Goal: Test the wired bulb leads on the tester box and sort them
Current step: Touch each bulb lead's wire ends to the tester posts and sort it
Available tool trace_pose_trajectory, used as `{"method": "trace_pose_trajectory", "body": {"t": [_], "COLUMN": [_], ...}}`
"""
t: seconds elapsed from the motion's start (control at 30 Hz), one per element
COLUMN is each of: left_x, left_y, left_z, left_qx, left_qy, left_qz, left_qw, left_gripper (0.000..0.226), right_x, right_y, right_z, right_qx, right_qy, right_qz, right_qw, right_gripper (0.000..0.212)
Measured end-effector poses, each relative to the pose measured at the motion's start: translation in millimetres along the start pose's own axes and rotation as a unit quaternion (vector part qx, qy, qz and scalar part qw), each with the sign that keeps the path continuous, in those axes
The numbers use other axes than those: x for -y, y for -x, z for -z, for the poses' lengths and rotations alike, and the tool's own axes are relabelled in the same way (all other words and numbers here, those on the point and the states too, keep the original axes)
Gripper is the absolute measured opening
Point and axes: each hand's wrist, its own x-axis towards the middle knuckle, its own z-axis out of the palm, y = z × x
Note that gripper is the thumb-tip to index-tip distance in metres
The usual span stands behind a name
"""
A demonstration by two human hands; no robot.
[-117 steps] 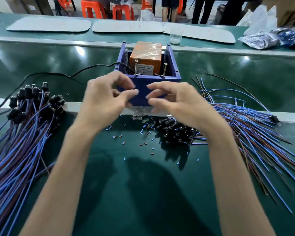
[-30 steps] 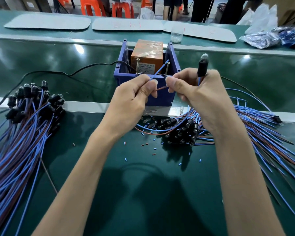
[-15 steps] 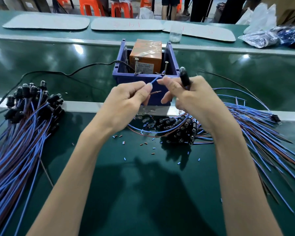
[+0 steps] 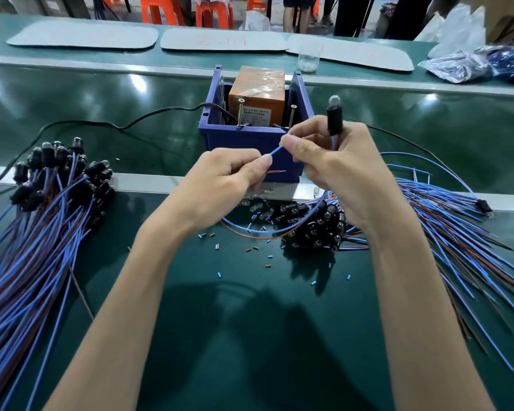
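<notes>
One bulb lead [image 4: 335, 120] is held up between both hands, its black socket upright with the clear bulb on top. The right grip [image 4: 339, 173] has its fingers curled round the socket, while its thumb and forefinger pinch the lead's blue wire [image 4: 275, 151]. The left grip [image 4: 220, 179] pinches the same blue wire a little further along, between thumb and forefinger, with the other fingers curled in. A brown wire end [image 4: 276, 172] pokes out just under the left grip's fingertips, and both wires loop down below the two grips. Just beyond the grips stands the blue tester box [image 4: 244, 140], holding an orange block [image 4: 257, 87] and two upright screws [image 4: 239, 112]; neither wire touches a screw. Under the right grip lies a heap of black sockets [image 4: 312, 223], their wires fanning away to that grip's outer side. Well out from the left grip lies a second bundle of leads [image 4: 57, 173]. Small wire offcuts [image 4: 217, 247] dot the green bench [image 4: 250, 321] below the grips. A black cable [image 4: 101, 126] runs from the box past the left grip's far side.
</notes>
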Motion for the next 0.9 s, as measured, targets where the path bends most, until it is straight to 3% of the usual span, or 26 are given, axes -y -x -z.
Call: {"method": "trace_pose_trajectory", "body": {"t": [0.4,0.77,0.9], "left_x": [-6,-16,-18], "left_y": [3,8,15], "left_z": [7,19,34], "left_qx": [0.022,0.042,0.049], "left_qy": [-0.012,-0.028,0.009], "left_qz": [-0.003,-0.036,-0.055], "left_qw": [1.000,0.998,0.997], "left_gripper": [0.043,0.042,0.042], "right_x": [-1,2,-2], "right_y": [-3,-2,-4], "right_z": [-2,-16,-12], "right_qx": [-0.042,-0.048,-0.093], "right_qy": [0.048,-0.061,-0.079], "right_qz": [-0.021,-0.043,-0.069], "right_qw": [0.998,0.996,0.990], "right_gripper": [0.024,0.025,0.027]}}
